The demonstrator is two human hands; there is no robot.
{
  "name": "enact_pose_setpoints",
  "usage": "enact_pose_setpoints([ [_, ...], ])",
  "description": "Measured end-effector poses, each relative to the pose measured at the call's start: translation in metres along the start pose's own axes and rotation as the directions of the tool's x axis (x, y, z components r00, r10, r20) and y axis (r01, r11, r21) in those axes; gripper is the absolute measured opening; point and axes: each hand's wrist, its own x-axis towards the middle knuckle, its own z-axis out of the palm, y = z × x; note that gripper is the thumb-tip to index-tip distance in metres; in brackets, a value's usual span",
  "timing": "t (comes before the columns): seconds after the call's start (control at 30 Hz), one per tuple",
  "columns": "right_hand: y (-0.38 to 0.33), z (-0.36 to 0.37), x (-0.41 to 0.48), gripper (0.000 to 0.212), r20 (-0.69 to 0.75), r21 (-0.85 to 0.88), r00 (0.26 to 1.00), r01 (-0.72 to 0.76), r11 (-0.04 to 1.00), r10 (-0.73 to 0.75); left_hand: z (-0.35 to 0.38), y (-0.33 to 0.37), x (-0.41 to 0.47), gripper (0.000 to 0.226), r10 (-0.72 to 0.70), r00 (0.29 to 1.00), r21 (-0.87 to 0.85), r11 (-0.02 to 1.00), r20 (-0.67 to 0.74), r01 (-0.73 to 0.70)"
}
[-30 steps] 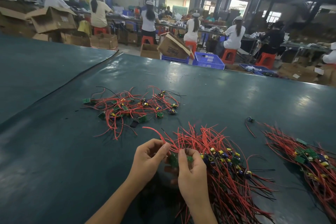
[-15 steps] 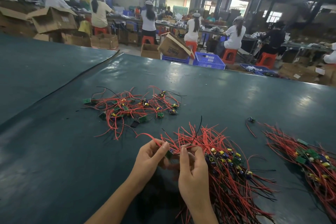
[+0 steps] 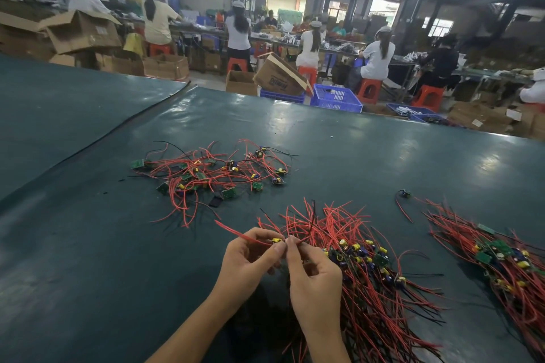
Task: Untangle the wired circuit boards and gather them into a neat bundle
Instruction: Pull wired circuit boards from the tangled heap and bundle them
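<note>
A small circuit board with a yellow part and red wires is pinched between my left hand and my right hand, both near the table's front. One red wire sticks out to the left of my left hand. Just right of my hands lies a gathered bundle of boards with red and black wires, lined up side by side. Farther off, to the upper left, a tangled heap of wired boards is spread loosely on the dark green table.
A second aligned bundle lies at the right edge, with one loose board above it. A seam runs diagonally across the table's left. Beyond the far edge are blue crates, cardboard boxes and seated workers.
My hands have lifted the board slightly and turned it, so its yellow part now shows between my fingertips. The black wire that stood up has dropped toward the bundle. The heaps have not moved.
</note>
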Motion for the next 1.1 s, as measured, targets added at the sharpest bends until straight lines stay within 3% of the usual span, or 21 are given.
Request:
enact_pose_setpoints([
  [0.27,-0.001,0.001,0.002,0.025,-0.002,0.056,0.999,-0.043,0.997,0.043,0.0,0.001,-0.001,0.022,0.029,0.999,0.014,0.999,0.04,-0.029],
  [0.4,-0.005,0.003,0.0,0.021,-0.012,0.077,1.0,-0.006,0.997,0.007,0.002,0.0,0.0,0.04,-0.063,0.998,-0.014,0.998,0.009,0.063],
  [0.6,-0.003,0.005,0.0,0.025,0.032,0.132,0.999,-0.021,0.991,0.017,0.001,0.003,0.0,0.048,-0.148,0.979,-0.005,0.989,0.139,0.15],
  [0.73,-0.002,0.004,0.003,0.021,0.01,0.166,0.999,-0.051,0.985,0.05,0.002,0.007,0.001,0.031,-0.161,0.977,-0.04,0.985,0.136,0.168],
  [0.87,-0.003,0.003,0.008,0.025,0.002,0.347,0.979,-0.192,0.918,0.204,-0.001,0.01,0.004,0.031,-0.157,0.977,-0.053,0.985,0.143,0.165],
  [1.1,-0.009,-0.022,0.021,0.025,-0.035,0.585,0.93,-0.279,0.762,0.367,-0.016,0.017,0.007,0.027,-0.164,0.97,-0.14,0.972,0.181,0.19],
])
